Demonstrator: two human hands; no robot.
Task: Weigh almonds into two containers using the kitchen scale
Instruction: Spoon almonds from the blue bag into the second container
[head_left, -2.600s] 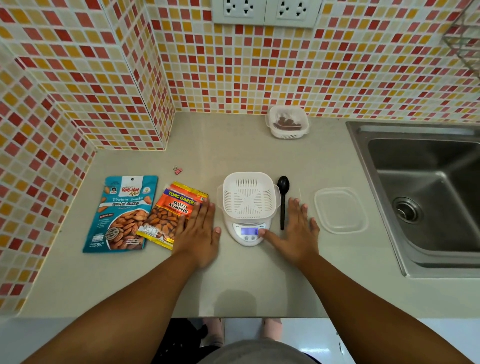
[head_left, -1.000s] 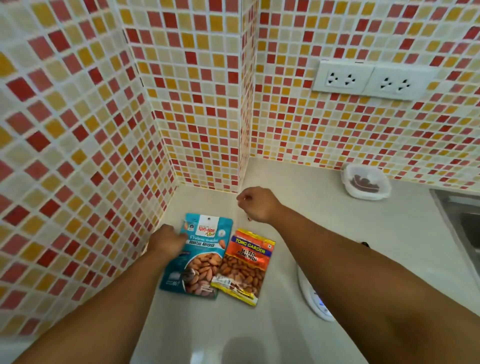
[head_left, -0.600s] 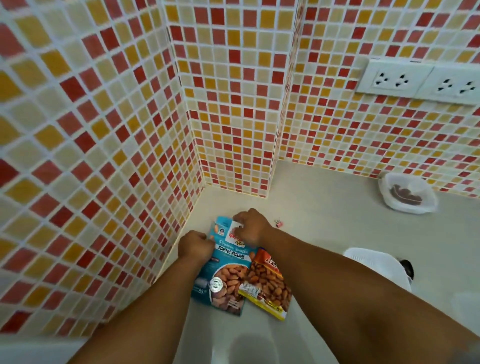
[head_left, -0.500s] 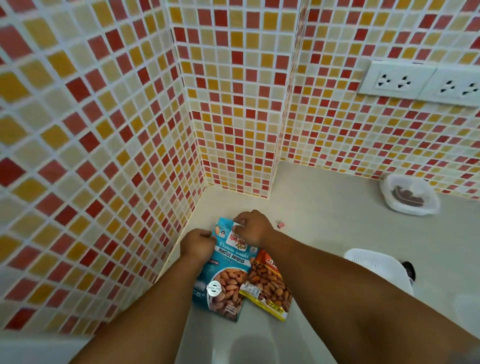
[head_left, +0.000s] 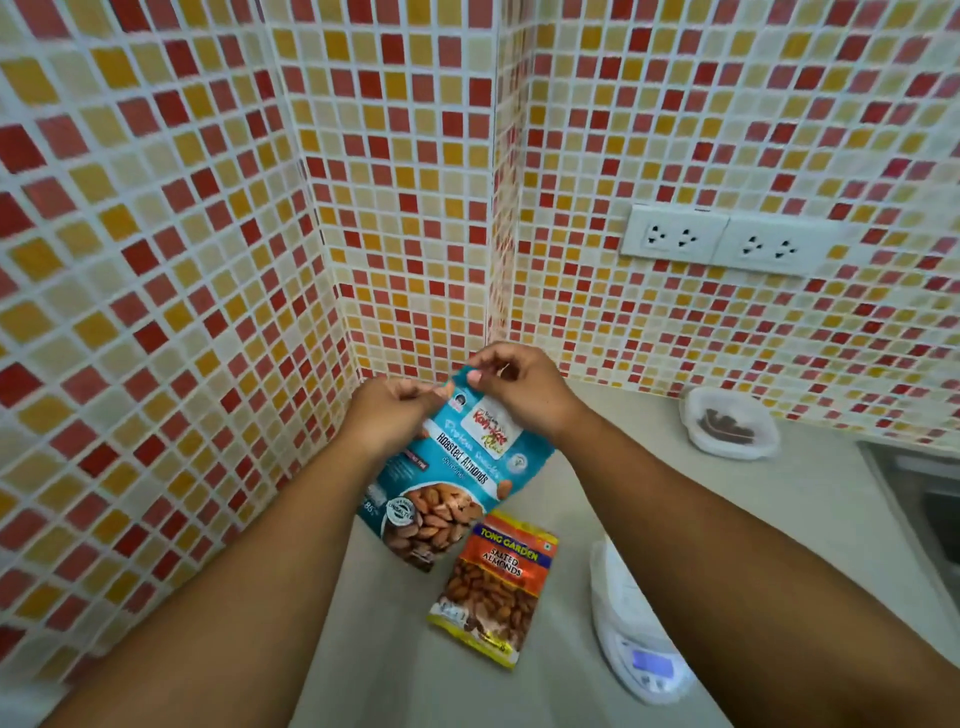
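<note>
**Desk:** What did the camera catch at the far left of the kitchen corner?

**Photographer:** A tiled wall (head_left: 156, 260) in red, orange and cream squares ran down to a pale countertop (head_left: 649, 467). The person's left hand (head_left: 387, 415) was raised above it, fingers curled, pinching the top left corner of a blue pouch of roasted almonds (head_left: 457, 467).

**Desk:** And the other hand?

**Photographer:** The right hand (head_left: 519, 387) pinched the same top edge just beside the left, thumb and forefinger closed on the seal. The pouch hung tilted between the two hands, its lower end close to the counter; whether it touched, I could not tell.

**Desk:** Where was the rest of the gear?

**Photographer:** An orange packet of salted almonds (head_left: 493, 582) lay flat on the counter, just below the blue pouch. Farther right, the white kitchen scale (head_left: 639, 649) sat partly hidden under the right forearm, its small display lit. Its reading was too small to make out.

**Desk:** Anything at the back?

**Photographer:** A clear lidded container (head_left: 730, 423) with dark contents stood against the rear wall, below a double wall socket (head_left: 727, 239). The edge of a steel sink (head_left: 930, 499) showed at the far right.
</note>
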